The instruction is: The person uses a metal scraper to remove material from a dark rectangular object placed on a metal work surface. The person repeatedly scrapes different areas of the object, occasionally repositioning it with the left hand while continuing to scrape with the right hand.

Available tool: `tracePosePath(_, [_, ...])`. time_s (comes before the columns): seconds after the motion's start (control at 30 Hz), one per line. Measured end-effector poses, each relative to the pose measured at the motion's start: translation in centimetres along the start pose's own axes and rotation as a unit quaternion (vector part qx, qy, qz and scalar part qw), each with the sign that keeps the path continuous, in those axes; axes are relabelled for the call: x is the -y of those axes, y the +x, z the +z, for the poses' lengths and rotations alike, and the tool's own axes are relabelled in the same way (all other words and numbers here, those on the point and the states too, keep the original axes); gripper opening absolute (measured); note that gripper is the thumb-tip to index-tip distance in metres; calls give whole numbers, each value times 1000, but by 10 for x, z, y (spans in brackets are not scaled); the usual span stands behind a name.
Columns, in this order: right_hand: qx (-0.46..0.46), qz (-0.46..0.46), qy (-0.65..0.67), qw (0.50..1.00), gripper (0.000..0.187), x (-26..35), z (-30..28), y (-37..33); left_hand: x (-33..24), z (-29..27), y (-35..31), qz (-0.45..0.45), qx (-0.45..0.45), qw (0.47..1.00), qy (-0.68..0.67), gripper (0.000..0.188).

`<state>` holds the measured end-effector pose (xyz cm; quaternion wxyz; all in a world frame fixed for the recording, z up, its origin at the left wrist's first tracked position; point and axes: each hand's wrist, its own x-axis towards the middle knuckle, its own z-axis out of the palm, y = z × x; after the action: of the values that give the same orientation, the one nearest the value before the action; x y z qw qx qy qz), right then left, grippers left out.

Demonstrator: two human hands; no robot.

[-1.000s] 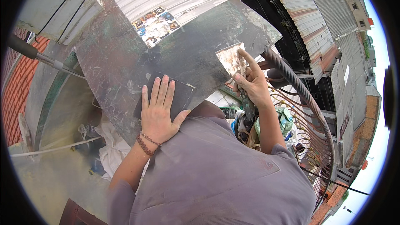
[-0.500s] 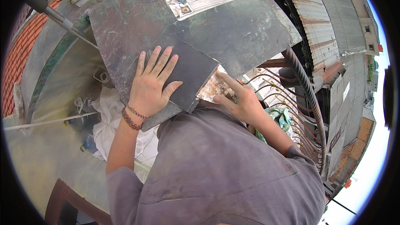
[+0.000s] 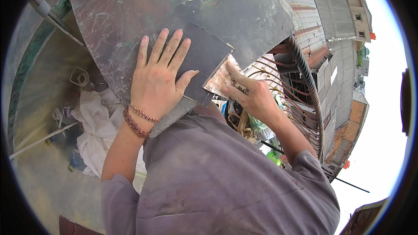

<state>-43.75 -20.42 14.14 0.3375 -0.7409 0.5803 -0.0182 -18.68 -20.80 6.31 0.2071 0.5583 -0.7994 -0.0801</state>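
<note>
My left hand lies flat with its fingers spread, pressing partly on a dark, matte sheet that looks like sandpaper and partly on the dark slab. My right hand grips a stiff, pale piece with rusty brown blotches at the sheet's right edge. Thumb and index finger rest on top of it; the other fingers are curled and partly hidden. Whether this blotched piece is the sheet's folded back or separate, I cannot tell.
A railing with a twisted dark bar curves down on the right. White cloth lies below the slab at left, near a thin pale rod. A metal pole stands at upper left. Corrugated roofs lie beyond.
The view has shifted, bringing bags and a green item below my right hand into sight. My left hand stays flat and my right hand keeps its grip on the blotched piece.
</note>
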Motion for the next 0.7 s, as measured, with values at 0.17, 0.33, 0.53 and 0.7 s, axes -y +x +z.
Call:
tracePosePath(0.17, [41, 157, -8, 987, 65, 10, -19, 23, 2, -2, -1, -7, 10, 1000, -2, 67])
tracePosePath(0.33, [-10, -124, -21, 992, 62, -18, 13, 0, 2, -1, 2, -4, 8, 1000, -12, 66])
tracePosePath(0.53, [-34, -64, -36, 997, 62, -5, 11, 9, 2, -1, 1, -7, 9, 1000, -10, 66])
tracePosePath(0.7, [-14, 83, 19, 996, 58, 2, -2, 19, 2, 1, 0, -6, 1, 1000, -3, 65])
